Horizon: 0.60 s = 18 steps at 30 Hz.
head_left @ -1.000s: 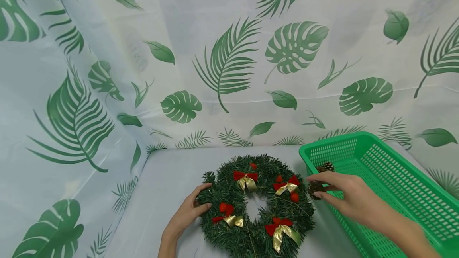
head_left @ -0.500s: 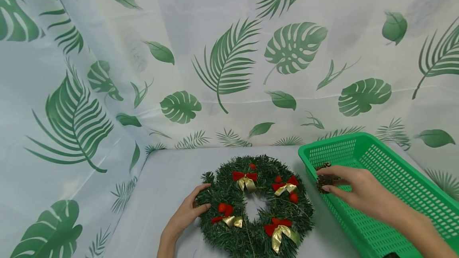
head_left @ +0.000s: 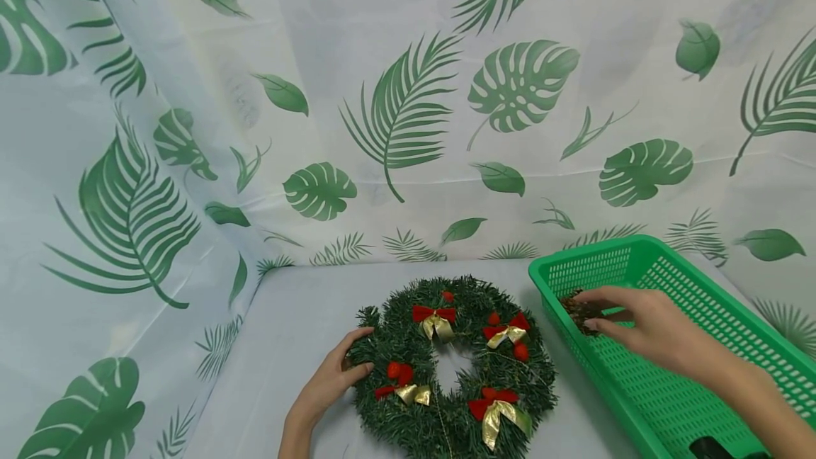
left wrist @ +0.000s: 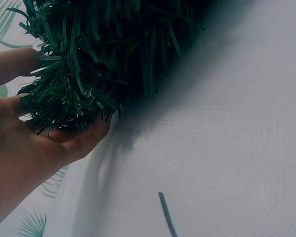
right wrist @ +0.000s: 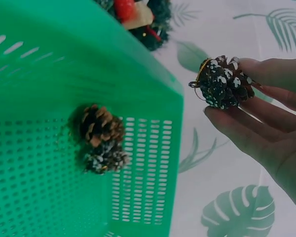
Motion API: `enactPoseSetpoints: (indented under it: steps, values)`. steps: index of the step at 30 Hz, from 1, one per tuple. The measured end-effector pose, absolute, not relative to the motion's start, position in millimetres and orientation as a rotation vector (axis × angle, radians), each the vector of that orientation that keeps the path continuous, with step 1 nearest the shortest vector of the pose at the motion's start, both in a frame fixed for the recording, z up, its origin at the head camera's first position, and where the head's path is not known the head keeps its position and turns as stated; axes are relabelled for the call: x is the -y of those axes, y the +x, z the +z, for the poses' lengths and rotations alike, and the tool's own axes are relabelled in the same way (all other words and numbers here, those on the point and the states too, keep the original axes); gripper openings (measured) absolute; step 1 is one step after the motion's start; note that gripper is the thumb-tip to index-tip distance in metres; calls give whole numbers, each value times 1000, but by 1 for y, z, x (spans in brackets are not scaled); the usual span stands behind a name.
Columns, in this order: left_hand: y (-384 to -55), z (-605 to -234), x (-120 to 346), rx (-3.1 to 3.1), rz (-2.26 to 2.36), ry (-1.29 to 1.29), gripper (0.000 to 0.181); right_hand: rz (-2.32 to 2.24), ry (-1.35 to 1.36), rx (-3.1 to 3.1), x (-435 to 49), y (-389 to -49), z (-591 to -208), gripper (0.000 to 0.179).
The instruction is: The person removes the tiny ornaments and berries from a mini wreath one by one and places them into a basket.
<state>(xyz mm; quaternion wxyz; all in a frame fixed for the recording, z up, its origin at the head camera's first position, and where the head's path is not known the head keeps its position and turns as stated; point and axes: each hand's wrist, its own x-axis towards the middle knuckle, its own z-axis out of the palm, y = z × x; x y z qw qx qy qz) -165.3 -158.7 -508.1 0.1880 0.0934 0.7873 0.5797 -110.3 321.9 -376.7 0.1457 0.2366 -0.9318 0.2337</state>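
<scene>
A green tinsel wreath (head_left: 398, 331) with red and gold bows lies flat on the white cloth. At its left edge, my left hand (head_left: 328, 374) grips the wreath; in the left wrist view the thumb is on one side of the greenery and fingers are beneath it. Over the far left side of the green basket (head_left: 602, 257), my right hand (head_left: 656, 324) pinches a pine cone (right wrist: 222, 81) between thumb and fingers. White-flecked scales, a gold cord and a small metal loop show on this cone.
Two more pine cones, one brown (right wrist: 99, 126) and one white-tipped (right wrist: 107, 158), lie inside the basket at its end. A leaf-printed curtain (head_left: 395, 218) stands behind and at the left. A dark object (head_left: 709, 448) shows at the bottom edge.
My right hand has carried the pine cone rightward from the wreath's right edge to over the basket. The left hand and the wreath have stayed in place.
</scene>
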Motion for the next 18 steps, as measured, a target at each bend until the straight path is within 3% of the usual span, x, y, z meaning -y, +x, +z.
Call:
enactPoseSetpoints:
  steps: [18]
  values:
    - [-166, -508, 159, -2198, 1648, 266, 65, 671, 478, 2859, -354, -128, -396, 32]
